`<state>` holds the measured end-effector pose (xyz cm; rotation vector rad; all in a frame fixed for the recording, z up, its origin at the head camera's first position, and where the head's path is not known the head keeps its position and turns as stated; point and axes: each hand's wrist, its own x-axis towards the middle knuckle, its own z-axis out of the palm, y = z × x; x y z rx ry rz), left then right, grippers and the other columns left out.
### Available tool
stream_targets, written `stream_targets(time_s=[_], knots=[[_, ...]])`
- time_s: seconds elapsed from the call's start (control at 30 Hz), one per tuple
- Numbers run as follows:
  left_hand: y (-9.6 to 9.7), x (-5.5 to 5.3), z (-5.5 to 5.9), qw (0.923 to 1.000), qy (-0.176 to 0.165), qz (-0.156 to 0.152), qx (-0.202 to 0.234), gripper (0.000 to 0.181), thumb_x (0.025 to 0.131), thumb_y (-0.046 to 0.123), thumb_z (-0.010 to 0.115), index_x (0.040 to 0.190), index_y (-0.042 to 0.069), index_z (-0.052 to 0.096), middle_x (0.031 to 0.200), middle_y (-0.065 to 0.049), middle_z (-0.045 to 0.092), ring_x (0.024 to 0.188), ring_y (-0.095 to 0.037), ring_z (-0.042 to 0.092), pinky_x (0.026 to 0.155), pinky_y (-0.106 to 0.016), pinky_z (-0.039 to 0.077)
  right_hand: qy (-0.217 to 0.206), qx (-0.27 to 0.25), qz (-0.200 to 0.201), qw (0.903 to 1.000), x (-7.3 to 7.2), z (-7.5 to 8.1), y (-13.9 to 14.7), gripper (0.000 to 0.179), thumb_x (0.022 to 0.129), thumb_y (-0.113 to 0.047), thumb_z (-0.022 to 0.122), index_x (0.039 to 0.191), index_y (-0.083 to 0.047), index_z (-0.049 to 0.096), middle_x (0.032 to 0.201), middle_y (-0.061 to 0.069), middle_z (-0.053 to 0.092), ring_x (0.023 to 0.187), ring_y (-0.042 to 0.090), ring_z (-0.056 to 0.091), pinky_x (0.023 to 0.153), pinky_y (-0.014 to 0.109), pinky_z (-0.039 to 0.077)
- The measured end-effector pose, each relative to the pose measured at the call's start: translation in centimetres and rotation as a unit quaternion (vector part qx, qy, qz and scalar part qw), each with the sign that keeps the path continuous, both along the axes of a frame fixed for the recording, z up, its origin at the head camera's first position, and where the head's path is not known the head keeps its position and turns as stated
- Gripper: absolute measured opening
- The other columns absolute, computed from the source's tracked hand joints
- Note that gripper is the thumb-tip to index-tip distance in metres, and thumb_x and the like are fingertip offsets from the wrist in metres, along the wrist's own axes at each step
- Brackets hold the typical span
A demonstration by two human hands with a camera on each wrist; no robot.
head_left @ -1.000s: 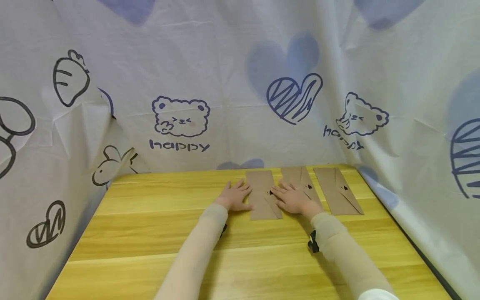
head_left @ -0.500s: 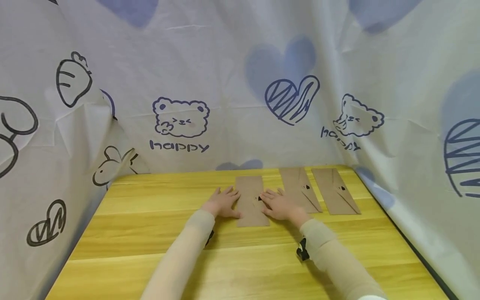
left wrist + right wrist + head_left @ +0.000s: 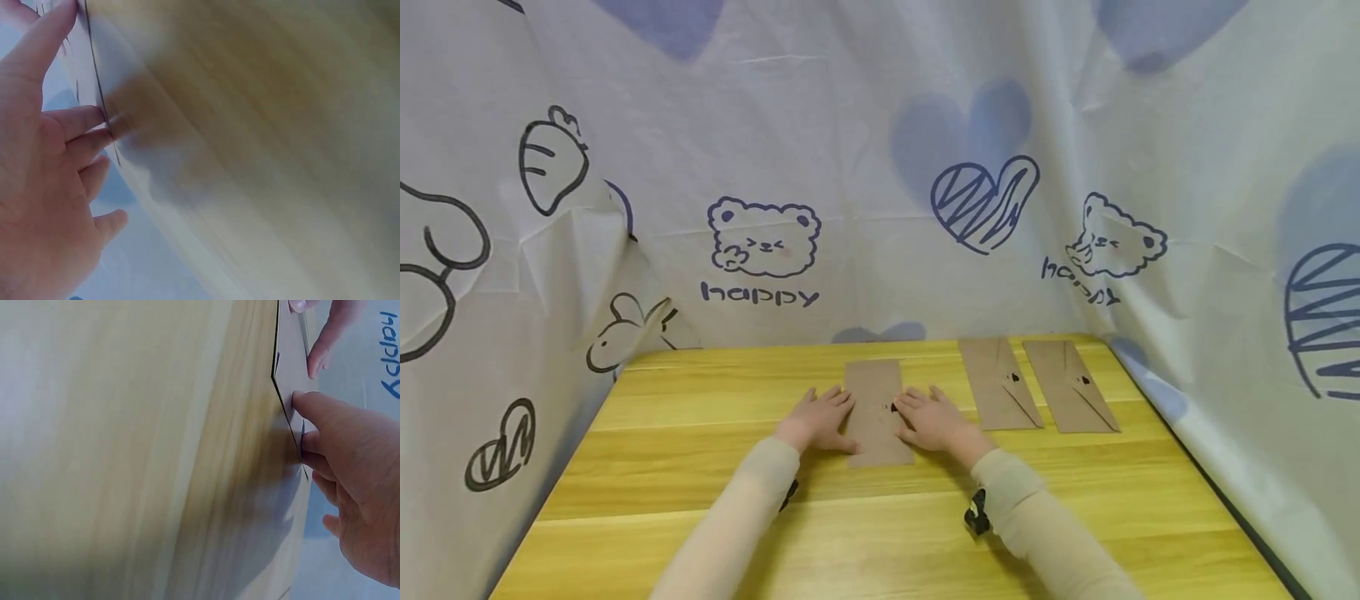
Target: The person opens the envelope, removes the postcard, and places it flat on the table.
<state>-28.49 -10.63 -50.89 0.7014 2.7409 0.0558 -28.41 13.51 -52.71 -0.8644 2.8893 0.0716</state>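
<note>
A flat brown paper envelope (image 3: 871, 425) with a small black mark near its right edge lies on the wooden table between both hands. My left hand (image 3: 816, 421) has its fingers spread along the left edge, the thumb touching near the lower corner. On the other side, my right hand (image 3: 936, 423) rests its fingertips and thumb on the right edge by the mark. In the left wrist view the left hand (image 3: 50, 187) touches the envelope's rim with thumb and fingertips. The right wrist view has the right hand (image 3: 359, 469) with its thumb on the envelope (image 3: 290, 362).
Two similar brown envelopes, one nearer (image 3: 1000, 387) and one farther right (image 3: 1070, 387), lie side by side at the table's back right. The yellow wood-grain table (image 3: 880, 533) reaches a printed white curtain (image 3: 865, 167) at the back and sides.
Both hands have slid the envelope left and slightly toward me, away from the other two, widening the gap. The two envelopes on the right have stayed in place.
</note>
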Motion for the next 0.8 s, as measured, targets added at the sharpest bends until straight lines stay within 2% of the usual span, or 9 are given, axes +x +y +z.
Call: stream_targets(time_s=[0.3,0.43,0.67,0.8], knots=[[-3.5,1.8,0.1,0.9991,-0.018,0.026,0.028,0.098,0.082,0.065,0.064,0.154,0.008,0.029,0.162,-0.011,0.025,0.152,-0.031,0.017,0.121,-0.059,0.013,0.021,0.023,0.013,0.9994,1.4,0.1,-3.9,0.065,0.100,-0.053,0.042,0.151,-0.014,0.037,0.157,0.001,0.038,0.149,0.022,0.028,0.122,0.052,0.020],[-4.9,2.4,0.2,0.9979,-0.020,0.041,0.046,0.101,0.081,0.064,0.066,0.153,0.005,0.028,0.161,-0.015,0.024,0.151,-0.034,0.018,0.121,-0.059,0.015,0.030,0.035,0.006,0.9989,1.8,0.2,-5.9,0.065,0.100,-0.054,0.040,0.152,-0.016,0.036,0.157,-0.002,0.037,0.149,0.020,0.027,0.122,0.051,0.019],[-7.2,3.2,0.0,0.9965,-0.019,0.065,0.048,0.104,0.081,0.066,0.064,0.154,0.002,0.025,0.162,-0.017,0.021,0.151,-0.035,0.016,0.120,-0.060,0.016,0.034,0.047,0.003,0.9983,2.3,-0.1,-9.0,0.065,0.100,-0.055,0.038,0.153,-0.018,0.034,0.158,-0.004,0.035,0.150,0.018,0.026,0.122,0.050,0.020],[-8.1,3.8,0.3,0.9949,-0.026,0.077,0.059,0.107,0.080,0.065,0.066,0.153,-0.001,0.024,0.161,-0.021,0.020,0.151,-0.038,0.016,0.119,-0.061,0.017,0.035,0.048,0.002,0.9982,2.5,-0.3,-10.4,0.065,0.100,-0.055,0.038,0.153,-0.018,0.034,0.158,-0.004,0.034,0.150,0.017,0.026,0.122,0.049,0.020]])
